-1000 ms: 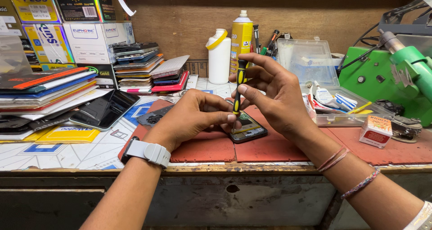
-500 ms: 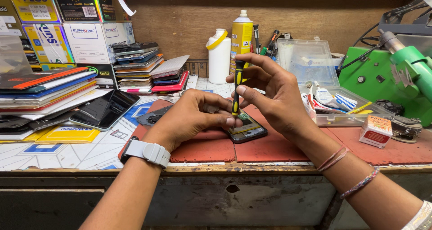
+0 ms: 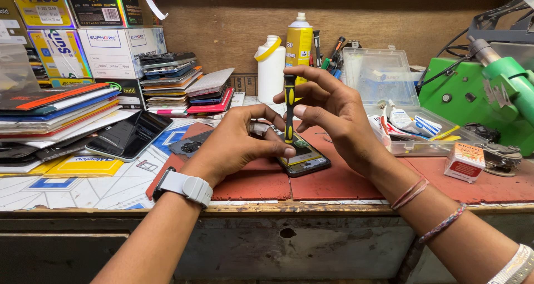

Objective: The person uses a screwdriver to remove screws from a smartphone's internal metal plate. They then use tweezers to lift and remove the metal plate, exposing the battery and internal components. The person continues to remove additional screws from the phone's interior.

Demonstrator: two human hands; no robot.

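Both hands work over an opened phone (image 3: pixel 303 157) on the red mat (image 3: pixel 334 181). Right hand (image 3: pixel 339 114) pinches a black-and-yellow screwdriver (image 3: pixel 289 109) upright, tip down on the phone. Left hand (image 3: pixel 236 142), at nine o'clock from the phone, presses it with curled fingers. A clear plastic box (image 3: pixel 384 78) sits at two o'clock.

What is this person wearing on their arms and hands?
Both forearms are bare, with no sleeves or gloves. The left hand has a smartwatch with a pale grey band on its wrist. The right hand has thin thread bracelets, a beaded one and a white band farther up the forearm.
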